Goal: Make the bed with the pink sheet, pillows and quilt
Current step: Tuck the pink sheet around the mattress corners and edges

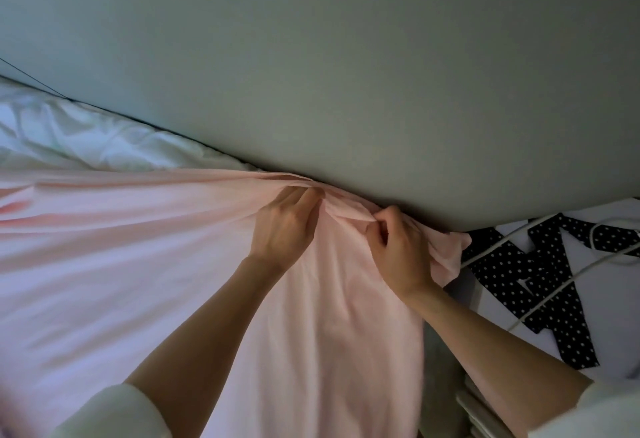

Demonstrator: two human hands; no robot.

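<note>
1. Pink sheet (145,264) covers the bed across the left and lower middle of the frame, pulled into long folds that run to one bunched corner near the middle.
2. White bedding (86,136) lies crumpled at the left, above the sheet, next to the grey-green wall (346,56) that fills the top.
3. Black spotty fabric (540,281) and a white cord (554,285) lie on a white surface at the right.
4. Left hand (287,226) reaches up from the lower left, fingers curled into the bunched sheet by the wall.
5. Right hand (398,250) reaches from the lower right, fingers and thumb pinching the sheet's corner.
</note>
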